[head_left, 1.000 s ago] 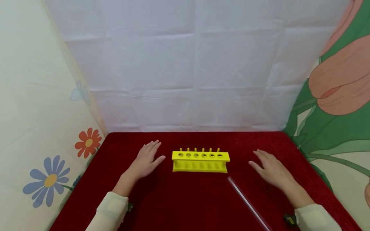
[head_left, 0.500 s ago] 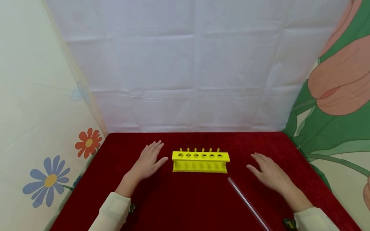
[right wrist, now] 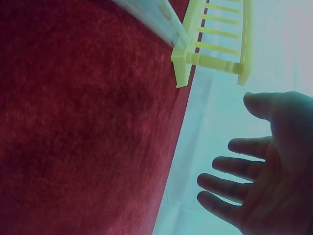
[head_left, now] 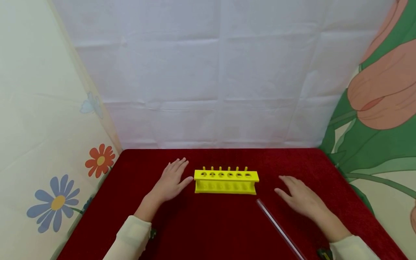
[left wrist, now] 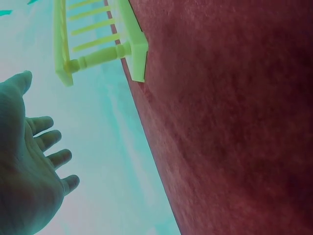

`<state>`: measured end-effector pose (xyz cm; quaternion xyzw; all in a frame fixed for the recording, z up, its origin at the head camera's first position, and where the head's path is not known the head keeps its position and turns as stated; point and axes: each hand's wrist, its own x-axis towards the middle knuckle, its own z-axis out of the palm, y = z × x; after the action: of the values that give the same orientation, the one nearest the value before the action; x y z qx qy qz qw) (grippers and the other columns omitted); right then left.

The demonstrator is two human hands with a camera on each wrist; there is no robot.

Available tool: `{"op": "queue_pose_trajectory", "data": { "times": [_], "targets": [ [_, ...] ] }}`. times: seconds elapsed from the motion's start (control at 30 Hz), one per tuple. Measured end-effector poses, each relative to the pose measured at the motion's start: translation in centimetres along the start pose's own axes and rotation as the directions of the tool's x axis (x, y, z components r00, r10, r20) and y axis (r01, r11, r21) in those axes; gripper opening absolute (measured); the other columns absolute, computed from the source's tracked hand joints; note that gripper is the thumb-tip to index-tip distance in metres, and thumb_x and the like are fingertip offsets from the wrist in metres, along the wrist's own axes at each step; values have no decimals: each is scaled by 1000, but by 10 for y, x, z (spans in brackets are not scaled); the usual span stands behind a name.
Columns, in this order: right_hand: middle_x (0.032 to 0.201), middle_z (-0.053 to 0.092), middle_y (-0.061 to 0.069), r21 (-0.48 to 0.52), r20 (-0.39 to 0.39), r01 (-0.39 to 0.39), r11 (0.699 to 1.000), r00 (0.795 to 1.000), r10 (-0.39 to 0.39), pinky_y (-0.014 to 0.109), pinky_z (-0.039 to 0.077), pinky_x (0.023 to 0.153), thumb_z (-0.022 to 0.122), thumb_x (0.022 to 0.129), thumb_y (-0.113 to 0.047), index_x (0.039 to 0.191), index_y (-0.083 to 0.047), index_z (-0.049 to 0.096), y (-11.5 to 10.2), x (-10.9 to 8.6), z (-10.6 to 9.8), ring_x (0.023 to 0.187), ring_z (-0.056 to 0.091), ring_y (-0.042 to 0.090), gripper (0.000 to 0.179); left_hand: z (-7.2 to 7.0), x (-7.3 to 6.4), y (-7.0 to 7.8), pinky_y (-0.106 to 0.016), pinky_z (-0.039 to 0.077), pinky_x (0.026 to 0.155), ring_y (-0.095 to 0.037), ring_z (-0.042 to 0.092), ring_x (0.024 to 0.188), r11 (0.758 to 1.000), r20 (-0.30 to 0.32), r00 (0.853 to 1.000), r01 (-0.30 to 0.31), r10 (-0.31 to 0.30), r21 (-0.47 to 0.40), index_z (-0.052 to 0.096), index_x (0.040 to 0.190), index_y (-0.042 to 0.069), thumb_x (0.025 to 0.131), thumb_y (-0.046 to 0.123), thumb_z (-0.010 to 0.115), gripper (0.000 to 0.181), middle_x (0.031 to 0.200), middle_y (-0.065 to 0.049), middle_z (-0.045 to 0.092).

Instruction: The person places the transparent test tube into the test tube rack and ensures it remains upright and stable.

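Note:
A yellow test tube rack (head_left: pixel 226 176) stands upright on the red cloth, with a row of round holes and short pegs behind them. Just left of it my left hand (head_left: pixel 169 184) reaches forward, fingers stretched out, thumb tip right at the rack's left end in the head view. My right hand (head_left: pixel 303 198) is held off to the rack's right, fingers extended and holding nothing. Between the rack and my right hand lies a long clear tube (head_left: pixel 279 229), slanting toward the front edge. Both wrist views show the rack's end post beyond the thumb, the left hand (left wrist: pixel 32 161) and right hand (right wrist: pixel 264 166) bare.
The red cloth (head_left: pixel 208 227) covers the table up to its back edge. A white sheet (head_left: pixel 214 79) hangs behind. Flower-printed panels stand at the left (head_left: pixel 39 119) and right (head_left: pixel 386 144).
My left hand has moved right, closer to the rack. My right hand has shifted slightly left and toward me. The rack and the tube have stayed in place.

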<state>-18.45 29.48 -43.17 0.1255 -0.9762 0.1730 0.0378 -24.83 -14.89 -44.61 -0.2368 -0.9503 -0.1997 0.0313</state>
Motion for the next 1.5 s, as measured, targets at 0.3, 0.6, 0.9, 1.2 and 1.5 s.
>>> {"op": "queue_pose_trajectory", "data": {
  "times": [0.3, 0.6, 0.9, 1.2, 1.5],
  "targets": [
    [133, 56, 34, -7, 30, 6, 1000, 1000, -6, 65, 44, 100, 62, 101, -31, 135, 11, 55, -6, 0, 1, 123, 51, 53, 55, 6, 3, 5, -57, 14, 125, -33, 20, 154, 1000, -7, 1000, -10, 10, 20, 34, 158, 8, 105, 49, 49, 69, 165, -10, 29],
    [132, 58, 32, -6, 91, -19, 1000, 996, 20, 64, 47, 99, 62, 101, -32, 136, 10, 55, -12, -3, 2, 123, 53, 51, 56, 12, 6, 12, -55, 14, 125, -32, 20, 154, 999, 14, 1000, -10, 9, 51, 32, 159, 10, 105, 49, 48, 69, 166, -8, 28],
    [130, 60, 30, -7, 123, -29, 1000, 992, 30, 63, 48, 98, 63, 100, -33, 133, 9, 58, -19, -8, 4, 122, 55, 49, 53, 15, 9, 16, -55, 13, 126, -30, 19, 155, 999, 31, 1000, -5, 4, 34, 32, 160, 11, 104, 51, 49, 71, 166, -6, 27],
    [132, 59, 31, -4, 150, -55, 998, 987, 55, 64, 48, 98, 62, 100, -34, 136, 7, 57, -24, -13, 7, 124, 55, 49, 55, 15, 9, 21, -56, 14, 125, -31, 20, 154, 999, 34, 999, -12, 11, 41, 33, 159, 10, 104, 51, 49, 71, 166, -7, 29],
    [134, 58, 30, 23, 188, -78, 997, 979, 72, 63, 47, 99, 61, 101, -35, 137, 6, 56, -26, -16, 12, 125, 54, 49, 55, 18, 9, 23, -56, 16, 125, -32, 21, 154, 999, 29, 999, -26, 25, 46, 34, 159, 9, 105, 51, 46, 70, 166, -8, 29]
  ]
}}
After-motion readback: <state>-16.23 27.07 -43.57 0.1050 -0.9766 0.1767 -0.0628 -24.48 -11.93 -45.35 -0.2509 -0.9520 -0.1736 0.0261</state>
